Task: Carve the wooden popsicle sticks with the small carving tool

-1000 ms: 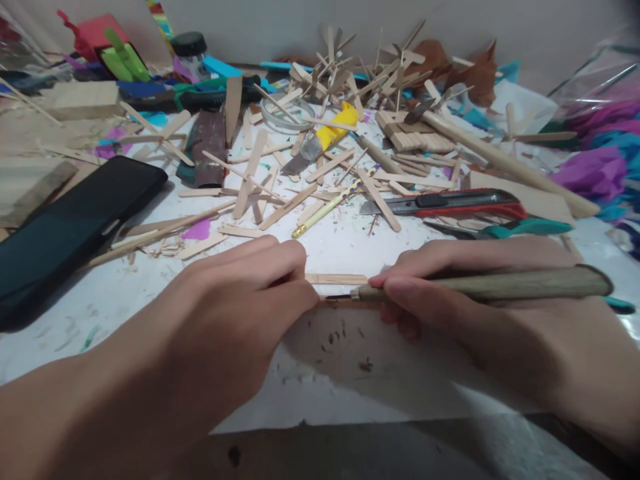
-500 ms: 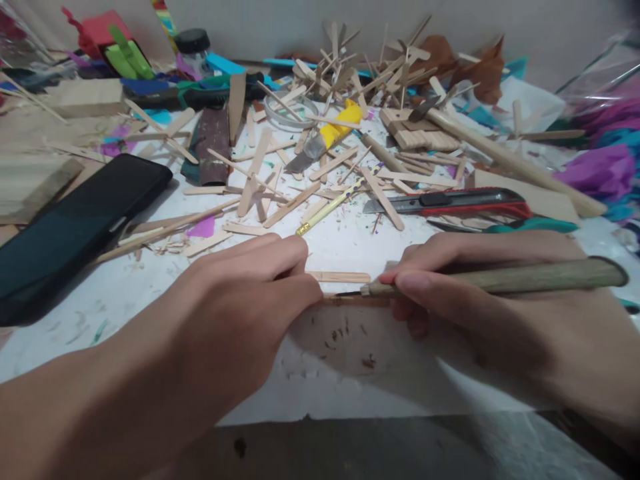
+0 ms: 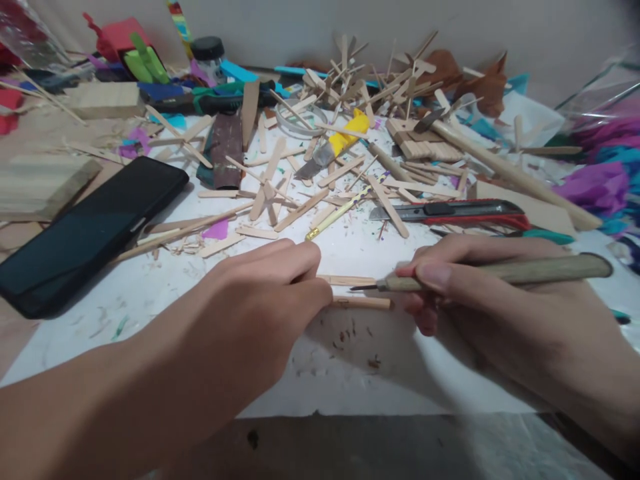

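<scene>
The left hand [image 3: 260, 300] presses its curled fingers down on the left ends of 2 thin craft sticks lying on the white surface [image 3: 350, 373]: the near stick [image 3: 363, 303] and the far stick [image 3: 347, 280]. The right hand [image 3: 480, 293] pinches a wooden-handled carving knife [image 3: 500, 273] between thumb and fingers, its small dark blade tip just above the gap between both sticks. Beyond lie a red utility knife [image 3: 450, 212], a black phone [image 3: 85, 233] and a heap of loose sticks [image 3: 350, 87].
</scene>
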Action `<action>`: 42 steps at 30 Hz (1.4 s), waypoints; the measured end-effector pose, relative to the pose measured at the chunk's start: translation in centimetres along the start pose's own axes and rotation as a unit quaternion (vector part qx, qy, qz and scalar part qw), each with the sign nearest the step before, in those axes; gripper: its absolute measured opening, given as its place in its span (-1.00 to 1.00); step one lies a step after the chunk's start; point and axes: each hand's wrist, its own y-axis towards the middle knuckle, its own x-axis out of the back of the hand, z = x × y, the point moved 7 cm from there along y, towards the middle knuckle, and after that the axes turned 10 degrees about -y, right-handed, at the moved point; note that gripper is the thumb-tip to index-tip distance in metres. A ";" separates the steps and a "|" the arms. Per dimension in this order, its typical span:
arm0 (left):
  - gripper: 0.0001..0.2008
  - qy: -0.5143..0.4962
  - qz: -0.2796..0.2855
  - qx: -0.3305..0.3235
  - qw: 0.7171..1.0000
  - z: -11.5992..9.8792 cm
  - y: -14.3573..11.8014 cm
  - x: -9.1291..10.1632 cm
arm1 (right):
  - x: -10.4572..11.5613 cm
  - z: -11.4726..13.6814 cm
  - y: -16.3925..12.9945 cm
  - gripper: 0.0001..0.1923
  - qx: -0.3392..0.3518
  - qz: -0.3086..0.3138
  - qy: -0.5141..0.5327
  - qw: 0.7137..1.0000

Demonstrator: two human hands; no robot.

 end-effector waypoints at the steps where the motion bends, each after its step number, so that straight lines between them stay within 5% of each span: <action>1: -0.67 -0.001 0.003 0.003 1.000 0.0 0.0 0.0 | 0.0 0.1 0.0 -0.75 0.002 -0.009 -0.019 1.000; 5: -0.65 0.002 0.007 0.002 1.000 0.1 0.1 -0.1 | -0.3 0.9 -0.3 -0.68 0.013 -0.017 -0.119 0.993; 17: -0.65 0.013 0.014 -0.012 1.000 -0.1 0.1 0.0 | -0.3 1.7 -0.4 -0.65 0.048 -0.007 -0.201 0.978; 42: -0.67 0.004 0.015 -0.008 1.000 0.1 0.0 0.1 | -0.3 2.6 -0.6 -0.65 0.089 -0.025 -0.259 0.962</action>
